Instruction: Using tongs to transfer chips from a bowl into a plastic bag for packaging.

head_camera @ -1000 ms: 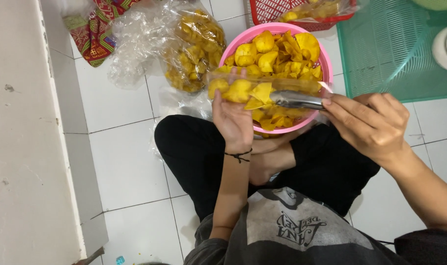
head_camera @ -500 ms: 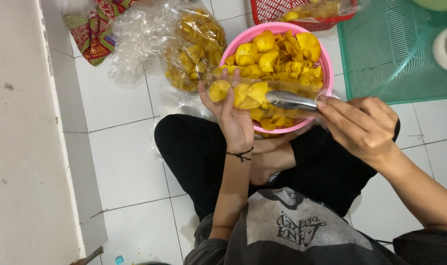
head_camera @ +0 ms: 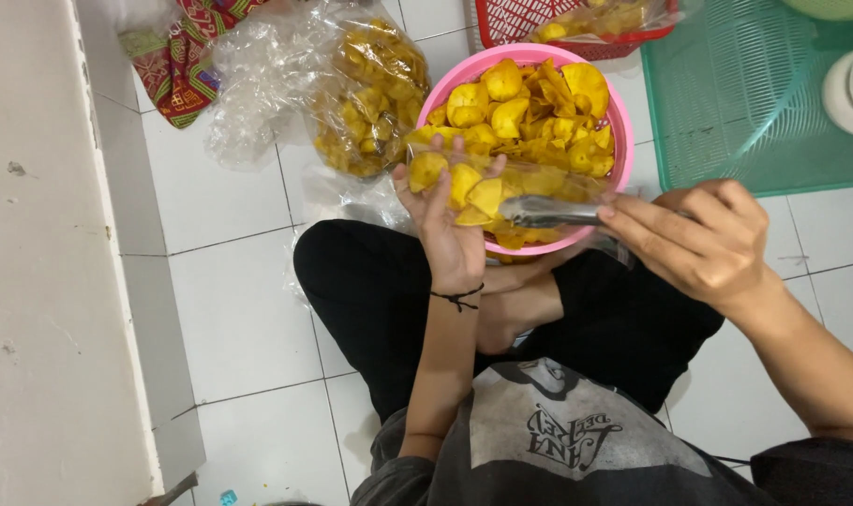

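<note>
I sit cross-legged on a white tiled floor. My left hand (head_camera: 450,230) holds up a small clear plastic bag (head_camera: 501,187) part-filled with yellow chips, its fingers spread behind it. My right hand (head_camera: 698,244) grips metal tongs (head_camera: 548,212) whose tips are pushed into the bag's mouth. Just beyond the bag stands a pink bowl (head_camera: 621,112) heaped with yellow chips (head_camera: 539,103).
A large clear plastic bag of yellow chips (head_camera: 366,94) lies on the floor to the left of the bowl. A patterned red cloth (head_camera: 178,66) is at far left, a red basket (head_camera: 539,23) behind the bowl, a green mesh tray (head_camera: 755,94) at right, a grey wall (head_camera: 33,281) alongside.
My left hand has shifted slightly left with the small bag. The tongs have gone further into the bag's mouth, and my right hand has moved left with them.
</note>
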